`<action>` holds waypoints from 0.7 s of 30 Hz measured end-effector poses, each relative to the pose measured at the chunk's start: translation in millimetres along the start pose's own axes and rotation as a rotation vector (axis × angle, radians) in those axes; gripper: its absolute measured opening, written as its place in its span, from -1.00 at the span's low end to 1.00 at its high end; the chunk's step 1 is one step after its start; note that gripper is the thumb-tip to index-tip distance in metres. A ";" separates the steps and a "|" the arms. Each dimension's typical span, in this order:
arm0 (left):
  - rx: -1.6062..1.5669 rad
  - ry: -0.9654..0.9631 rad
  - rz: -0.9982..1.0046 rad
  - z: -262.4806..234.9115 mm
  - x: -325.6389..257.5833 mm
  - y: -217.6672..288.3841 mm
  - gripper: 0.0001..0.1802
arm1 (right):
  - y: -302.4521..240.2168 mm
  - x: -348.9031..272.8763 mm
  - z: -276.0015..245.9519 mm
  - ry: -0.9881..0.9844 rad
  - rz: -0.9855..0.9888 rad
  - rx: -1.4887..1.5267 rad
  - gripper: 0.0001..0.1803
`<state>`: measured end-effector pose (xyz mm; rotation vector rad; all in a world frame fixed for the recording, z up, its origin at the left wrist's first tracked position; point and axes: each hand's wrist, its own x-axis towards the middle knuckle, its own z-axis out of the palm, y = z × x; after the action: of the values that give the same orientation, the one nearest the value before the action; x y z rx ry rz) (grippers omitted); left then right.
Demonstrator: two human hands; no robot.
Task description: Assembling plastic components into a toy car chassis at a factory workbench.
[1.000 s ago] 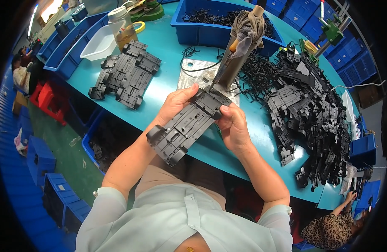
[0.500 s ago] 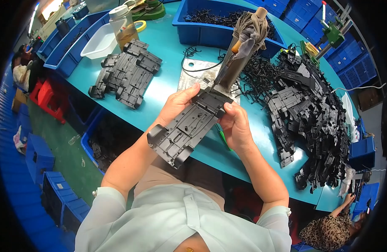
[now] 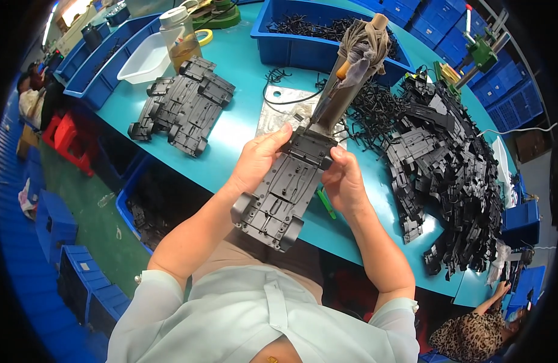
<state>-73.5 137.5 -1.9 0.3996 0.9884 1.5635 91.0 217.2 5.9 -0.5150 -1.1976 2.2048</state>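
Observation:
Between my two hands is a black plastic toy-car chassis (image 3: 282,187), its far end against the base of an upright metal post (image 3: 336,106) wrapped in cloth at the top. My left hand (image 3: 261,154) is closed on its left edge, thumb on top near the far end. On the opposite edge my right hand (image 3: 345,178) grips it, thumb by the far right corner. The fingers beneath are partly hidden. A green-handled tool (image 3: 327,204) lies on the table beside my right hand. Under the post is a silvery metal plate (image 3: 282,109).
Several similar chassis (image 3: 194,106) sit at left, and a large heap of them (image 3: 448,163) at right. Small black parts (image 3: 375,109) lie behind the post; a blue bin (image 3: 279,48) holds more. A jar of liquid (image 3: 181,42) stands by a white tray (image 3: 144,60). Another person (image 3: 472,333) works at lower right.
The chassis has turned, its near end swinging right and slightly toward me, so it lies more in line with the post. Both hands keep hold of it.

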 end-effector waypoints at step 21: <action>0.015 0.036 0.011 5.3 -1.8 3.5 -0.55 | 1.8 0.4 1.7 -0.004 -0.004 0.059 -0.49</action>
<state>-71.4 137.9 4.4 0.3890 1.0273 1.5784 89.2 215.6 5.2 -0.4839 -1.1305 2.2316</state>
